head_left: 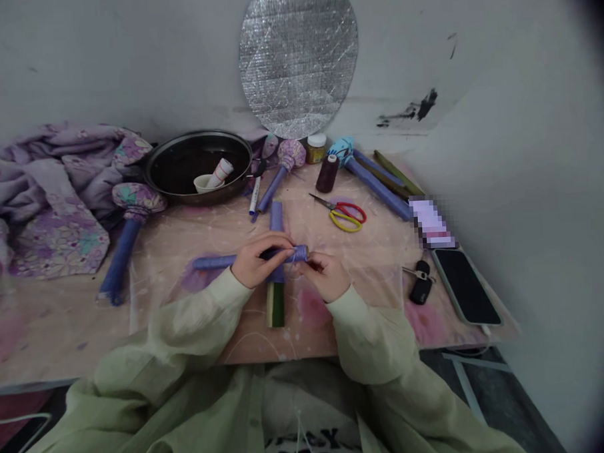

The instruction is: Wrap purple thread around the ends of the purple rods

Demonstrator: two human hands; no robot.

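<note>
My left hand [263, 257] is closed around a stick wrapped in purple cloth [214, 262], which lies level across the middle of the table. Thread is wound about the stick's right end. There my right hand [327, 273] pinches with thumb and fingertips, apparently at the thread; what exactly it grips is too small to make out. Beneath the held stick lies a second stick [276, 304], pointing away from me, part purple-wrapped and part bare green. Scissors [344, 212] with red and yellow handles rest open beyond my hands. Near them stands a dark thread spool [326, 174].
Cloth-headed sticks lie at left [120, 258] and right [375, 185]. A black pan [160, 187] holds a small white cup [206, 184]. Purple floral fabric [57, 244] is heaped at the left. Phones [467, 286] and keys [421, 285] lie at the right edge, near the wall.
</note>
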